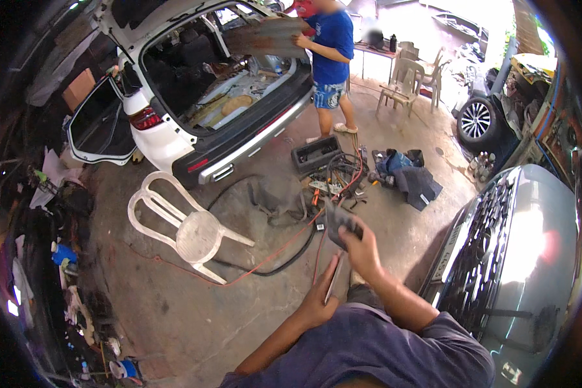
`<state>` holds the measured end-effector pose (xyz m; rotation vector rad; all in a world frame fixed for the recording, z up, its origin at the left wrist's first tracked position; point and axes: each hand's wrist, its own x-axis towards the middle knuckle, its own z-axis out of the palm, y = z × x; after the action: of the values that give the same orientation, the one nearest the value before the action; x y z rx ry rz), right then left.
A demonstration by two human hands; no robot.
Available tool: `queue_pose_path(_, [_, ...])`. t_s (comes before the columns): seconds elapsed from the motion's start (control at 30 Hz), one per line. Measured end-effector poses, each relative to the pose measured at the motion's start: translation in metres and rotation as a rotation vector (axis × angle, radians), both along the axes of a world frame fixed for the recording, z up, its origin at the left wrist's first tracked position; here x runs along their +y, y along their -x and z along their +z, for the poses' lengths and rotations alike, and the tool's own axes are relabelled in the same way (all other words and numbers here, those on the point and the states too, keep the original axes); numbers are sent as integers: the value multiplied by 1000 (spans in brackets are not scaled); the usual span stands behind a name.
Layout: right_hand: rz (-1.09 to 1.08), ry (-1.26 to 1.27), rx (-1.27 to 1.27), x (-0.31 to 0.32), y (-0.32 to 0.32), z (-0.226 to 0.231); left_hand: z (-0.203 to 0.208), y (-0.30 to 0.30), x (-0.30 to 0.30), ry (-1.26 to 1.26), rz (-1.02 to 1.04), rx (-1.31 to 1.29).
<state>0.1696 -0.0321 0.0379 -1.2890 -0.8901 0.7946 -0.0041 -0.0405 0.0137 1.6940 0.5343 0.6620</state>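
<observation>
My left hand [318, 304] is closed on a thin, flat slab with a pale edge [334, 282], seen nearly edge-on; it looks like a phone. Just above it, my right hand [363, 252] grips a dark, flat rectangular object [335, 223], tilted upward, whose exact kind I cannot make out. The thumb lies across its face. Both hands are in front of my body, close together, and the two objects are apart or barely touching; I cannot tell which.
A white plastic chair [199, 236] stands at left. Cables [291, 255], tools and a black tray [315, 155] lie on the floor ahead. Beyond, a person in blue [333, 39] holds a brownish panel [265, 37] by an open white car [168, 145]. At right is a grey car's front [530, 226].
</observation>
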Motion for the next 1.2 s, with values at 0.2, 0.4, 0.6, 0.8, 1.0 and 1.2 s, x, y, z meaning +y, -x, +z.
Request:
queue_pose_path(0.2, [-35, -164, 103, -14, -18, 21, -5, 33, 13, 969, 355, -497])
queue_pose_path(0.4, [91, -487, -627, -43, -11, 30, 10, 44, 44, 963, 284, -561])
queue_pose_path(0.6, [225, -561, -669, -35, -10, 30, 18, 44, 44, 989, 210, -485])
queue_pose_path(0.8, [153, -333, -191, -44, 5, 32, -2, 37, 45, 749, 280, -505])
queue_pose_path(1.0, [318, -394, -401, -43, 44, 16, -19, -3, 25, 492, 470, -474])
queue_pose_path(1.2, [467, -441, -591, -32, 28, 29, 3, 16, 30, 124, 83, -51])
